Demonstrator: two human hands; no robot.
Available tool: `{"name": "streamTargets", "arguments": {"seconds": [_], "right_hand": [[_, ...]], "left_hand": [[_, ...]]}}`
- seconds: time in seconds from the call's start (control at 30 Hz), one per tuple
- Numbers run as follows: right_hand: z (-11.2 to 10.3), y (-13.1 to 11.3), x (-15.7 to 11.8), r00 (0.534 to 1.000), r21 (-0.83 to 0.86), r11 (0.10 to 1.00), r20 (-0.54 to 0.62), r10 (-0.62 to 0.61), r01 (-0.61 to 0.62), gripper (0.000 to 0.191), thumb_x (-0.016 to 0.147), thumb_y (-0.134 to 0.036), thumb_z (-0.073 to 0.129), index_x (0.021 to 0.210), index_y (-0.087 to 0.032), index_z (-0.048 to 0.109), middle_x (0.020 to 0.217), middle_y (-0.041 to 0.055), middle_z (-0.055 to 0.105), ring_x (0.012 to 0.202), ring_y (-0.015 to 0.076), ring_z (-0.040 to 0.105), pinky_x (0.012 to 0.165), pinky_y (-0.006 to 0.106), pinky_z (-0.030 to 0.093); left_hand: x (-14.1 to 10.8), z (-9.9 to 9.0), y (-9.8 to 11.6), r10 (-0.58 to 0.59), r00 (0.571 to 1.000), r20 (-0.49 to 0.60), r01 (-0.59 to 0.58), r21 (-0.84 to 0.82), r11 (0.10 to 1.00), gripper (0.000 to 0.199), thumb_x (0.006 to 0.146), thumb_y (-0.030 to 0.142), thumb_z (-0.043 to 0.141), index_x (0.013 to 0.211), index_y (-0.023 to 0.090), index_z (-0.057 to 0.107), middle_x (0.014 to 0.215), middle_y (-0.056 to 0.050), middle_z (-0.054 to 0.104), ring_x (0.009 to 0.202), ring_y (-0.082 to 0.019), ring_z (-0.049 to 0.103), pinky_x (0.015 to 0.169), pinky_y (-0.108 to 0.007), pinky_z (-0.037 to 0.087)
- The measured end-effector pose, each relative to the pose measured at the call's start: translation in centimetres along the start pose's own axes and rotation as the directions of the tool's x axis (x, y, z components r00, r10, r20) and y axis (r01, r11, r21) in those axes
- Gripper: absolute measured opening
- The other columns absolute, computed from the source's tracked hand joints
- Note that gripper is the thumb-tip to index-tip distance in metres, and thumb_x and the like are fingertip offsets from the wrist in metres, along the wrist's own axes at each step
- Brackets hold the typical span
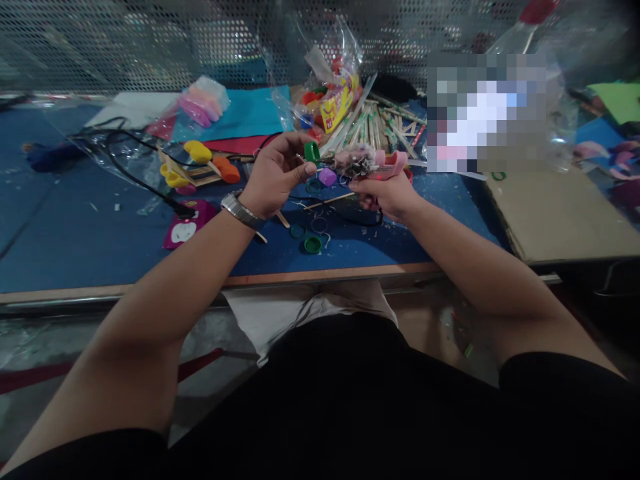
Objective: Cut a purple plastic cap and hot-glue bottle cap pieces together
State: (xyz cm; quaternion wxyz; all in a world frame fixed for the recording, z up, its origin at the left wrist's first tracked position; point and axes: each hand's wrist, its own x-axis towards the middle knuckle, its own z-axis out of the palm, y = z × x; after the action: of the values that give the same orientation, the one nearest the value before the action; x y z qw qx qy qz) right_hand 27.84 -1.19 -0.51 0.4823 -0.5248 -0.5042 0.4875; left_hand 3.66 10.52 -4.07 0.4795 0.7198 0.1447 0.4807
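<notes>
Between the fingers and thumb of my left hand (280,172) is a green bottle cap (311,153), held up over the table. My right hand (385,193) is wrapped round the grip of a pink glue gun (390,165), whose front end is coated in grey fuzz. The gun's nozzle points left at the cap, close to it; whether they touch I cannot tell. Below them lie a purple cap (327,177) and, nearer the table edge, another green cap (313,245). Loose wooden sticks lie beside my left wrist.
Yellow and orange caps joined with sticks (197,167) stand left, near a purple power box (187,227) with a black cable. Behind are a plastic bag of caps (335,100), rolled paper sticks (370,127) and blue sheets (245,117). Cardboard (565,213) lies right.
</notes>
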Motion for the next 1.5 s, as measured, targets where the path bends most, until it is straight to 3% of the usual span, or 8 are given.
{"name": "streamTargets", "arguments": {"seconds": [0.23,0.53,0.77,1.07,1.27,1.5], "right_hand": [[0.0,0.3,0.2,1.0,-0.003,1.0,0.018,-0.008,0.008,0.028,0.083,-0.02,0.084,0.073,-0.023,0.058,0.054,-0.0061,0.047,0.05,0.0105,0.046,0.047,0.024,0.042],[-0.3,0.7,0.6,0.994,-0.019,0.996,0.078,-0.08,0.082,0.026,0.084,-0.018,0.086,0.079,-0.022,0.061,0.058,-0.0075,0.05,0.048,0.009,0.047,0.047,0.023,0.042],[-0.3,0.9,0.7,0.996,-0.028,0.998,0.06,-0.063,0.065,0.019,0.086,-0.014,0.082,0.082,-0.022,0.065,0.059,-0.0063,0.051,0.049,0.0094,0.047,0.045,0.022,0.039],[-0.2,0.7,0.5,0.999,-0.041,0.999,0.03,-0.023,0.024,0.024,0.083,-0.015,0.083,0.075,-0.022,0.061,0.056,-0.0063,0.05,0.049,0.0094,0.047,0.043,0.022,0.037],[-0.2,0.7,0.6,0.999,-0.006,1.0,0.017,-0.029,0.029,0.03,0.08,-0.015,0.085,0.071,-0.023,0.057,0.056,-0.0066,0.05,0.047,0.0095,0.047,0.044,0.024,0.036],[-0.3,0.7,0.6,1.0,-0.038,0.999,0.005,-0.009,0.009,0.029,0.083,-0.014,0.083,0.072,-0.022,0.058,0.057,-0.006,0.049,0.049,0.0098,0.047,0.045,0.025,0.037]], "left_hand": [[0.1,-0.5,-1.0,0.033,0.999,0.04,-0.032,-0.041,0.999,0.059,0.083,0.059,0.099,0.129,0.034,0.072,0.111,0.001,0.074,0.086,-0.013,0.068,0.075,-0.031,0.056],[0.2,-0.9,-1.5,0.045,0.997,0.069,-0.04,-0.072,0.997,0.055,0.088,0.053,0.096,0.133,0.036,0.072,0.113,0.002,0.075,0.093,-0.015,0.07,0.089,-0.036,0.059],[0.4,-0.6,-1.1,0.053,0.997,0.06,-0.044,-0.143,0.989,0.051,0.083,0.049,0.101,0.127,0.036,0.076,0.106,0.003,0.073,0.073,-0.009,0.061,0.069,-0.029,0.052],[0.1,-0.5,-0.8,0.004,0.999,0.034,0.0,-0.108,0.994,0.056,0.085,0.059,0.097,0.13,0.034,0.074,0.113,0.001,0.074,0.086,-0.015,0.071,0.076,-0.032,0.057],[0.3,-0.5,-0.9,0.016,0.999,0.033,-0.013,-0.111,0.994,0.051,0.085,0.057,0.097,0.127,0.038,0.074,0.105,0.003,0.074,0.075,-0.009,0.06,0.07,-0.03,0.055],[0.3,-0.6,-0.8,0.022,0.998,0.058,-0.014,-0.131,0.991,0.046,0.089,0.054,0.095,0.128,0.041,0.074,0.104,0.005,0.073,0.076,-0.01,0.061,0.074,-0.032,0.054]]}}
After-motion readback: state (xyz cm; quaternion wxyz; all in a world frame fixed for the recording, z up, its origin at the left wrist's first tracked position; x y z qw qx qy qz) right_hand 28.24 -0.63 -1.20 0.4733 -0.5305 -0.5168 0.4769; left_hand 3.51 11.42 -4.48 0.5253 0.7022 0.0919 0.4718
